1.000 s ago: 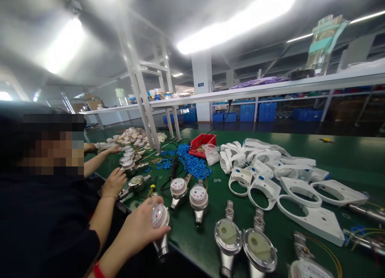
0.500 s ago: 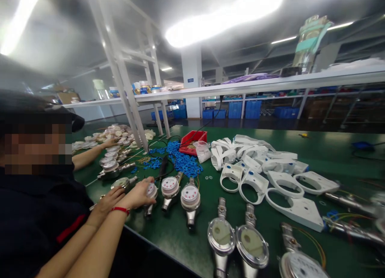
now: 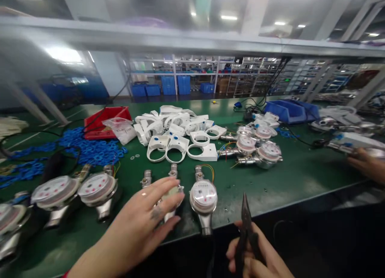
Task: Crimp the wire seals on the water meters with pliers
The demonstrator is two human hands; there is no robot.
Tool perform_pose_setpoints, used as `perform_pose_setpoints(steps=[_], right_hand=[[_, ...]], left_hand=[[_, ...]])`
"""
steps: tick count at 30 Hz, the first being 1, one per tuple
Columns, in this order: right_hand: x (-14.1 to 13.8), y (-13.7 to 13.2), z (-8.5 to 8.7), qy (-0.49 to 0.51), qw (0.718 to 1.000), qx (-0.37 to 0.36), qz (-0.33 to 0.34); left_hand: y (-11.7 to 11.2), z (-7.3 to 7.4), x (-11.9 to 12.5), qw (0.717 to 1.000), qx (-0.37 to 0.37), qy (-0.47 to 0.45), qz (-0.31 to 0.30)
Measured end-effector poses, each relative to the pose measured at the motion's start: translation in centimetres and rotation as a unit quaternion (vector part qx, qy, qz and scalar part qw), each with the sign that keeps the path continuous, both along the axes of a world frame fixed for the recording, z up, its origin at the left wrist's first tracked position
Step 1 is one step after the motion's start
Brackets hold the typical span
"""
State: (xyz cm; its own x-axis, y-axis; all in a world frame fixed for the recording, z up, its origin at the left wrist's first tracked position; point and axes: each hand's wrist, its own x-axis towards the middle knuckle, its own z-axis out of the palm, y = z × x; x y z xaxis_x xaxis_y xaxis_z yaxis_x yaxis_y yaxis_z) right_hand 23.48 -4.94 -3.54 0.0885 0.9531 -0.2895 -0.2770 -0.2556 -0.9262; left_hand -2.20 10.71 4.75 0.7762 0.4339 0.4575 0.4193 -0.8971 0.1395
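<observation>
Green counter [image 3: 288, 177]: left hand [image 3: 144, 222], fingers spread, rests on a water meter [image 3: 171, 191] lying lengthwise away; right hand [image 3: 255, 258] grips pliers [image 3: 246, 230] nearby.

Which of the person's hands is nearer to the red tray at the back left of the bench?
Left. The left hand rests on a water meter, below the red tray. The right hand, gripping pliers, is off the bench edge, farther right.
</observation>
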Motion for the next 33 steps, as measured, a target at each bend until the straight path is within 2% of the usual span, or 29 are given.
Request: perform_pose_setpoints(steps=[3,5,7,8,10,14,18,20,25,33], right_hand=[[0.3,-0.6,0.5,-0.083,0.996,0.018,0.001],[0.3,-1.2,1.0,-0.025,1.000,0.008,0.011],[-0.2,-1.9,1.2,0.084,0.996,0.005,0.009],[-0.6,-2.3,1.3,0.127,0.992,0.006,0.003],[-1.6,-2.8,1.2,0.152,0.988,0.006,-0.022],[-2.7,-3.3,1.2,0.038,0.999,-0.005,-0.034],[-2.2,-3.2,0.9,-0.083,0.996,-0.015,0.021],[-1.9,-2.8,0.7,-0.126,0.990,0.001,0.056],[-1.9,-1.6,0.7,-0.243,0.964,0.055,0.089],[-1.6,-1.4,1.3,-0.257,0.961,0.054,0.090]], left_hand=[[1.0,-0.3,6.4,0.989,-0.103,0.001,-0.104],[2.2,-0.8,8.7,0.973,-0.164,0.014,-0.164],[2.9,-1.4,10.1,0.960,-0.195,0.019,-0.200],[2.9,-1.7,10.7,0.959,-0.201,0.015,-0.200],[2.7,-2.2,11.7,0.969,-0.191,-0.007,-0.155],[2.1,-3.0,13.3,0.984,-0.166,-0.040,-0.042],[2.0,-3.5,14.1,0.953,-0.283,-0.106,-0.036],[2.0,-3.6,14.3,0.940,-0.316,-0.124,-0.022],[1.6,-3.4,14.3,0.940,-0.319,-0.122,0.011],[1.6,-3.4,14.4,0.935,-0.334,-0.121,0.011]])
